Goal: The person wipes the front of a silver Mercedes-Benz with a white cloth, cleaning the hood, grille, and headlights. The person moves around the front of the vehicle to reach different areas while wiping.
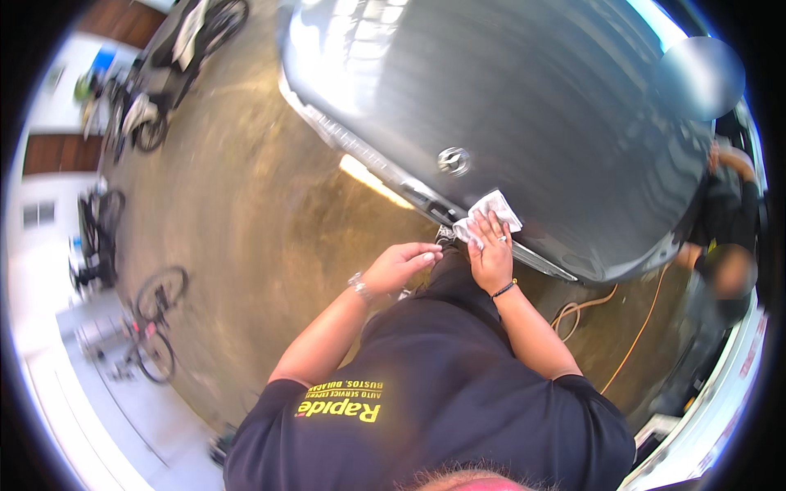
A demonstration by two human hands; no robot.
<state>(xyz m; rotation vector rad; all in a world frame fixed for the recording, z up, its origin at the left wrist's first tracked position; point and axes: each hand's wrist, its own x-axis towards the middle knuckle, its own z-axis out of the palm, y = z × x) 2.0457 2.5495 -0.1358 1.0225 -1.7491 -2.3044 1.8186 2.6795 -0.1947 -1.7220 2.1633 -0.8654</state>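
Right hand (491, 252) presses flat, fingers spread, on a soft, light white cloth (490, 214) at the car (524, 106) front edge; left hand (401, 266) hovers half-open, empty; cloth likely best bunched centrally.

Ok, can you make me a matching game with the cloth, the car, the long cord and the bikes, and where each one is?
Things:
1. white cloth
2. grey car
3. orange cord
4. bicycles

Places:
A. lying on the floor to the person's right
B. far off on the left side
C. under the right hand, on the car's edge
D. filling the top of the picture

Pairs: 1-C, 2-D, 3-A, 4-B
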